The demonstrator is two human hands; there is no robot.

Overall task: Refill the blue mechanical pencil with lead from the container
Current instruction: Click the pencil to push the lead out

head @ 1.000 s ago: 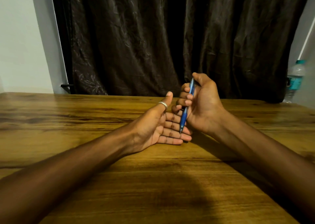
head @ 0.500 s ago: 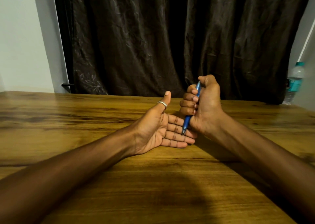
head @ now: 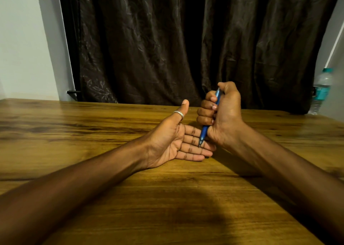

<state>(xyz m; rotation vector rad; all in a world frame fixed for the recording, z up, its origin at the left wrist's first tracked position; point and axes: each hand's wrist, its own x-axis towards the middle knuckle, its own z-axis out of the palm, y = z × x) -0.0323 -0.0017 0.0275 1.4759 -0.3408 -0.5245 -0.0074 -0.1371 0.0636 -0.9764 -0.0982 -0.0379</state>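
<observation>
Right hand: the right hand [head: 222, 114] is closed in a fist around the slim blue plastic mechanical pencil [head: 204, 132], fingers wrapped over the barrel and the thumb set on top of the upper end.
Pencil: it stands nearly upright, tip down, with only the lower barrel and the metal point showing below the fist, and a short strip of blue near the thumb.
Why held so: judging from the thumb's place over the push-button end, the grip suits clicking the pencil, perhaps to test whether lead feeds out.
Left hand: the left hand [head: 174, 142] lies spread flat and palm up on the brown wooden table [head: 93, 133], holding nothing, with a silver ring [head: 179, 113] on the raised thumb.
Why placed so: its fingers lie directly beneath the pencil's tip, which touches or nearly touches them, so the palm seems meant to catch or feel any lead that comes out.
Lead container: none is in view on the table, and no loose lead can be made out on the palm.
Other container: a clear plastic water bottle with a teal label [head: 321, 91] stands at the far right edge, well apart from the hands; its contents cannot be told through the blur.
Backdrop: a dark brown patterned curtain [head: 167, 39] hangs behind the table.
</observation>
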